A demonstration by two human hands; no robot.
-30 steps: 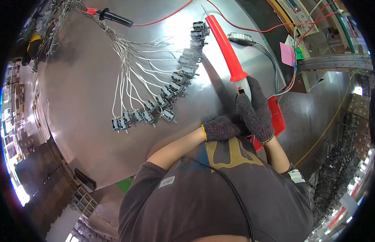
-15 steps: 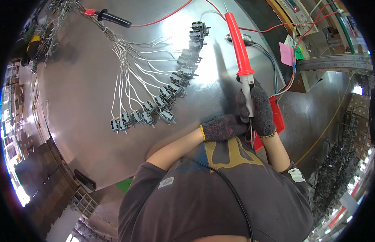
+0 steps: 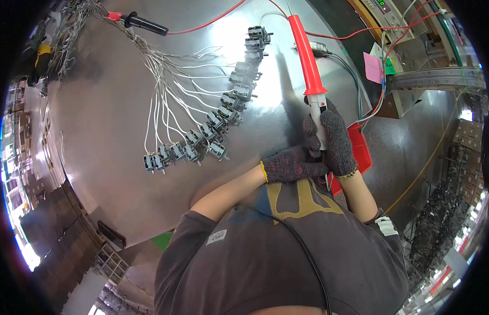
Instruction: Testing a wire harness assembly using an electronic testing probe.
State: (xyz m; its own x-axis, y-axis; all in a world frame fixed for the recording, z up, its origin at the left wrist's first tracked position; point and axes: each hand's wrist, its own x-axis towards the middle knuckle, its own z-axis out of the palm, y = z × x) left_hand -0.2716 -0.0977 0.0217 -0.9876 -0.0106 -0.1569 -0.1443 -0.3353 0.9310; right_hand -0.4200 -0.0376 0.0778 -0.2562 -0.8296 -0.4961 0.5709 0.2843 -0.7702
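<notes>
Near the right edge of the shiny metal table (image 3: 123,136), we are holding a red probe (image 3: 307,58) upright, its metal tip pointing away from us. Our right hand (image 3: 333,137) is wrapping its gloved fingers around the pale handle, and our left hand (image 3: 292,164) is closing against its lower end. To the left, a curved row of small wired parts (image 3: 213,126) is lying on the table, well apart from a black probe (image 3: 145,23).

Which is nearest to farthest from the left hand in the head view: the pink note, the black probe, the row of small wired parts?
From the left hand:
1. Row of small wired parts, curving across the metal table just up and to its left.
2. Pink note, upper right, beyond the red probe.
3. Black probe, far upper left.
</notes>
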